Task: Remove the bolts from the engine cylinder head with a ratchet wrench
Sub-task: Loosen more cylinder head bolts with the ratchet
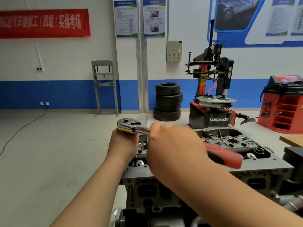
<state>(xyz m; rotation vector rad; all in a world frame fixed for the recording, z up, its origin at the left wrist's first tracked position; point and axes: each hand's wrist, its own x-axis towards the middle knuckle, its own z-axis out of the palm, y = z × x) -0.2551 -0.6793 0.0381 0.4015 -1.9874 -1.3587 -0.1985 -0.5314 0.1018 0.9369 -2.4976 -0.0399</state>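
Both hands grip one ratchet wrench point(131, 126): chrome head, red handle; left hand point(124, 145), right hand point(173, 145).

4 stacked tyres point(168, 101) by the blue-banded wall, red tyre changer point(211, 95) beside them, grey press frame point(105, 87) further left.

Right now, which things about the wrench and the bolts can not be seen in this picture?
Head view:
- Socket and bolt under the ratchet wrench: hidden by the left hand.
- Grip on the red handle: covered by the right hand.
- Cylinder head, near part: behind both arms.
- Banner text: blurred.
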